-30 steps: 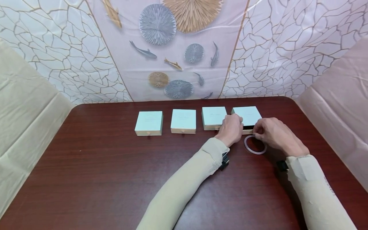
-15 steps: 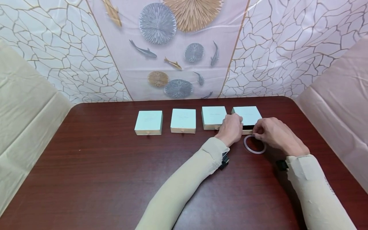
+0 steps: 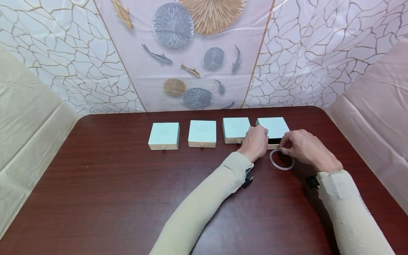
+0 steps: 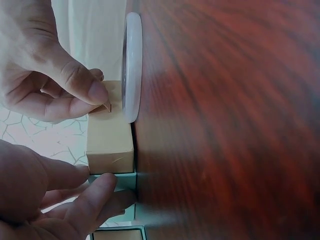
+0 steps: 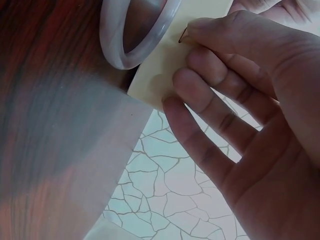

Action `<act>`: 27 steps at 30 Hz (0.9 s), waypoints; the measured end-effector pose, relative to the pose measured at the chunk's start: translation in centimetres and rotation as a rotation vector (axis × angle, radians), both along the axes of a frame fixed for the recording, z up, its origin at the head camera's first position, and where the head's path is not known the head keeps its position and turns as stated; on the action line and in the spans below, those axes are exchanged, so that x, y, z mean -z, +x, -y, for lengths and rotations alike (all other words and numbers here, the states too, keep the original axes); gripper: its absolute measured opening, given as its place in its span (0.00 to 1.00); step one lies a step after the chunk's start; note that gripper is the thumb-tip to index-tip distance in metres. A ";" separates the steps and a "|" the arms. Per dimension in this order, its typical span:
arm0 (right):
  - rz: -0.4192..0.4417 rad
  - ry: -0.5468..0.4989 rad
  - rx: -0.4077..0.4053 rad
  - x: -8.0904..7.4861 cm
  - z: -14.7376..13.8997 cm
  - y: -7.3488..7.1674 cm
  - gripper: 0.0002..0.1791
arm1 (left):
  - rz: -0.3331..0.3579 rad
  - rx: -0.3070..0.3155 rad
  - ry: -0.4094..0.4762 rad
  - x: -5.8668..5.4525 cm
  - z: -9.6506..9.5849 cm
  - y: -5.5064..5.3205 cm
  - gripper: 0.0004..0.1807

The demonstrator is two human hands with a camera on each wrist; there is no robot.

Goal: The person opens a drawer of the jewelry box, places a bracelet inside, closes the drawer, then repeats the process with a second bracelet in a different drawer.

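Note:
At the right end of a row, a mint-green drawer box (image 3: 273, 126) has its beige drawer (image 4: 110, 135) slid partly out, a dark gap showing behind the front. My right hand (image 3: 302, 148) pinches the small pull tab (image 5: 183, 35) on the drawer front between thumb and index finger; the other fingers lie by the drawer. My left hand (image 3: 255, 143) holds the mint sleeve (image 4: 127, 181) at its left side, fingers near the sleeve's front edge. A pale lilac bangle (image 3: 282, 168) lies on the table before the drawer, close below my right fingertips. The drawer's inside is hidden.
Left of the open box stand three closed mint boxes: a near one (image 3: 236, 128), a middle one (image 3: 202, 131) and a far-left one (image 3: 164, 134). The dark red-brown table (image 3: 111, 198) reaches back to a patterned cloth backdrop (image 3: 197, 81).

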State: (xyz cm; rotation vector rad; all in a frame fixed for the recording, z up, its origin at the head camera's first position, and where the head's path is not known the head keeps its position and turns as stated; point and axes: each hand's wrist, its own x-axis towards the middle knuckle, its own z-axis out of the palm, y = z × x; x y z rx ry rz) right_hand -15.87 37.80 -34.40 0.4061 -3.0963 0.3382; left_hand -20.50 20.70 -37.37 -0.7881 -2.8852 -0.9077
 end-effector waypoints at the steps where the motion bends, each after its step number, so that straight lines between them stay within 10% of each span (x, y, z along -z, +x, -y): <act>1: 0.003 0.000 0.001 0.0 0.0 0.0 0.03 | 0.002 -0.002 0.000 0.0 0.0 0.0 0.23; 27: 0.035 -0.001 -0.002 -0.2 0.0 0.3 0.02 | 0.019 -0.005 -0.002 0.0 -0.2 0.2 0.23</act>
